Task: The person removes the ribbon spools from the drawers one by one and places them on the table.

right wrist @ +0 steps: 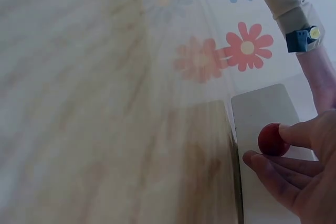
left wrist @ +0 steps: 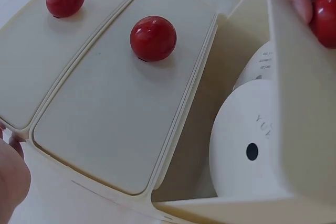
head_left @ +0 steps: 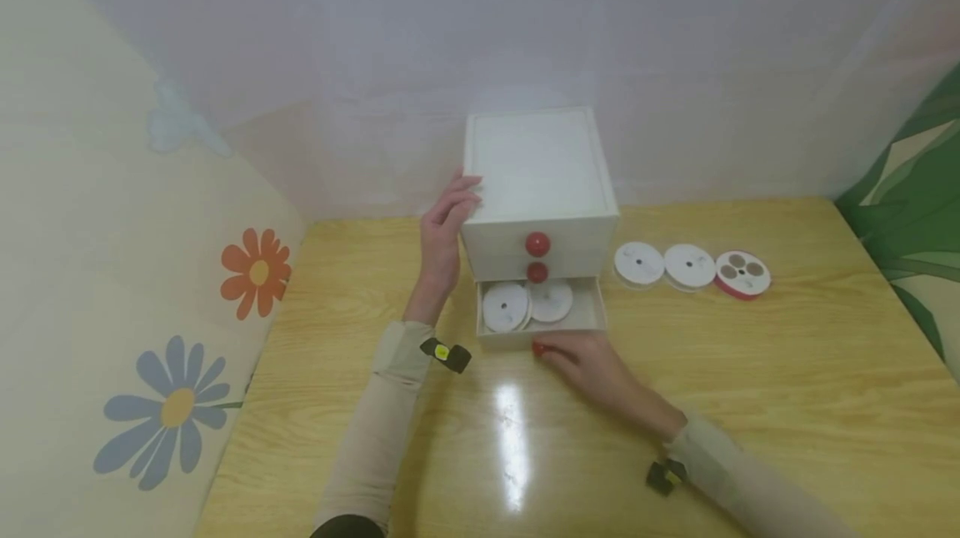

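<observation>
A white drawer cabinet (head_left: 543, 163) stands on the table, its bottom drawer (head_left: 589, 314) pulled out. My right hand (head_left: 596, 364) pinches that drawer's red knob (right wrist: 272, 141) between thumb and fingers. My left hand (head_left: 441, 244) rests against the cabinet's left side, with fingertips over the top edge. Inside the drawer lie white ribbon spools, one at the left (head_left: 504, 307) and another beside it (head_left: 553, 302); their round faces show small centre holes. Both upper drawers are closed, each with a red knob, the top one (head_left: 537, 243) and the middle one (left wrist: 153, 38).
Right of the cabinet, three spools lie in a row on the wooden table (head_left: 750, 371): two white ones (head_left: 639, 263) and one with a red edge (head_left: 742, 274). A pale curtain (head_left: 420, 62) hangs behind. At the left is a flower-printed wall (head_left: 135, 271).
</observation>
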Demonstrator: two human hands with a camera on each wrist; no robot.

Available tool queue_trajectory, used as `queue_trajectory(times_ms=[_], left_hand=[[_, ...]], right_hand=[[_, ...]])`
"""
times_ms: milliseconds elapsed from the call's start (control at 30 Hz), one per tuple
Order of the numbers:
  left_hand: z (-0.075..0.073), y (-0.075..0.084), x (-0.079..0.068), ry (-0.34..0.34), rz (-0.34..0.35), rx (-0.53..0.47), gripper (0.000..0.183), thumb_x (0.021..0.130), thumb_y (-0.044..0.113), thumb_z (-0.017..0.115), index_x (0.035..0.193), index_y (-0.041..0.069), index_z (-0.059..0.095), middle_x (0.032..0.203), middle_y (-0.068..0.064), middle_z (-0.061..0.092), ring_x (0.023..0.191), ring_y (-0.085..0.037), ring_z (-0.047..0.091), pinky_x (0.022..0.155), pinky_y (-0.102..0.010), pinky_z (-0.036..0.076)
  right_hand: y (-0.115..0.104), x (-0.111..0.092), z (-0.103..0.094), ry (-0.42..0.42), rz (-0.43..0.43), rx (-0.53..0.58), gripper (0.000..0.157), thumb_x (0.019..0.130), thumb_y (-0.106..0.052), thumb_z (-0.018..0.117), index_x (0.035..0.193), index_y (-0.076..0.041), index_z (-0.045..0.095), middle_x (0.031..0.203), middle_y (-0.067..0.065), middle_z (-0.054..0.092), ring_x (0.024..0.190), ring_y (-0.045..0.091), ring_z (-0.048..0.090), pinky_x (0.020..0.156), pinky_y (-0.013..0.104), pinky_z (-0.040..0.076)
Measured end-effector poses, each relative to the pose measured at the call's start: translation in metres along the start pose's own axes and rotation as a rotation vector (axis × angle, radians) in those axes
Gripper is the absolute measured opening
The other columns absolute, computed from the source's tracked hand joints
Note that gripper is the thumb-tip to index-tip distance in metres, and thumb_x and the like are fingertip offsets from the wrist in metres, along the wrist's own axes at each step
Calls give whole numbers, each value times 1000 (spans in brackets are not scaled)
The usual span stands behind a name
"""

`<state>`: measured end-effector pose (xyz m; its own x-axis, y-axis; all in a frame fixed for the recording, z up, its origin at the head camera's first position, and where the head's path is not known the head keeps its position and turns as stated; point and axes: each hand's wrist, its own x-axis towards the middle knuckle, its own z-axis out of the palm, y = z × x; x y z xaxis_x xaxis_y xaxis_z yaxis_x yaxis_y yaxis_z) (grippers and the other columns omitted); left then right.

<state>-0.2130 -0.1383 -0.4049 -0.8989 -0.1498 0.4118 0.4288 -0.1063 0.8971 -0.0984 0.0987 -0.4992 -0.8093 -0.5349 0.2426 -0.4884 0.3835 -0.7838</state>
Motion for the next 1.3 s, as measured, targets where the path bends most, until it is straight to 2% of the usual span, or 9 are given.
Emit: queue_trajectory(times_ms=[133, 333, 667, 867, 1033, 1133, 1200, 1300], left_hand=[[0, 0, 0, 2, 8, -7, 23, 94, 10, 61, 88, 28, 74, 126, 1, 71, 147, -16, 42, 125, -30, 26], [0, -1, 1, 1, 19, -12, 23, 93, 11, 61, 87, 29, 74, 122, 8, 71, 147, -17, 42, 125, -29, 26], [0, -1, 0, 3, 10, -7, 21, 93, 13, 62, 87, 29, 74, 125, 4, 71, 147, -16, 42, 125, -30, 26], [-1, -2, 0, -1, 7, 0, 18, 93, 15, 62, 89, 29, 74, 128, -1, 71, 147, -15, 42, 125, -30, 26], [0, -1, 0, 3, 19, -3, 20, 94, 13, 62, 89, 28, 74, 127, 0, 71, 147, -15, 42, 125, -30, 27], [0, -1, 0, 9, 26, -7, 21, 94, 12, 62, 88, 27, 74, 127, -1, 71, 146, -16, 43, 124, -30, 27], [0, -1, 0, 8, 28, -7, 22, 95, 11, 61, 88, 27, 74, 127, -2, 71, 146, -16, 43, 124, -30, 27], [-1, -1, 0, 1, 30, -5, 23, 95, 10, 61, 89, 27, 74, 128, -3, 70, 146, -16, 43, 124, -29, 27]], right_hand=[[-5, -6, 2, -12, -10, 0, 26, 93, -4, 72, 119, -4, 73, 117, 7, 76, 109, 23, 72, 97, 39, 59], [-8, -13, 6, -5, -73, -52, 25, 92, -4, 73, 117, -3, 74, 113, 7, 77, 104, 23, 74, 94, 39, 60], [-8, -24, 13, 24, -161, -85, 22, 90, -3, 75, 112, -3, 75, 109, 6, 77, 99, 21, 75, 89, 36, 62], [-9, -28, 12, 82, -300, -183, 21, 87, -5, 78, 108, -5, 76, 103, 5, 78, 91, 18, 76, 82, 31, 63], [-15, -21, -3, 125, -398, -215, 20, 84, -4, 77, 105, -6, 77, 98, 6, 79, 84, 16, 76, 76, 25, 63], [-20, -9, -15, 160, -443, -207, 23, 82, -2, 77, 104, -5, 76, 95, 7, 78, 81, 17, 75, 74, 27, 63], [-22, -1, -22, 168, -432, -219, 26, 81, -2, 78, 107, -3, 75, 95, 8, 77, 80, 18, 74, 72, 29, 63], [-23, 11, -30, 112, -345, -268, 34, 83, -6, 80, 116, -2, 72, 107, 11, 75, 93, 24, 72, 81, 38, 63]])
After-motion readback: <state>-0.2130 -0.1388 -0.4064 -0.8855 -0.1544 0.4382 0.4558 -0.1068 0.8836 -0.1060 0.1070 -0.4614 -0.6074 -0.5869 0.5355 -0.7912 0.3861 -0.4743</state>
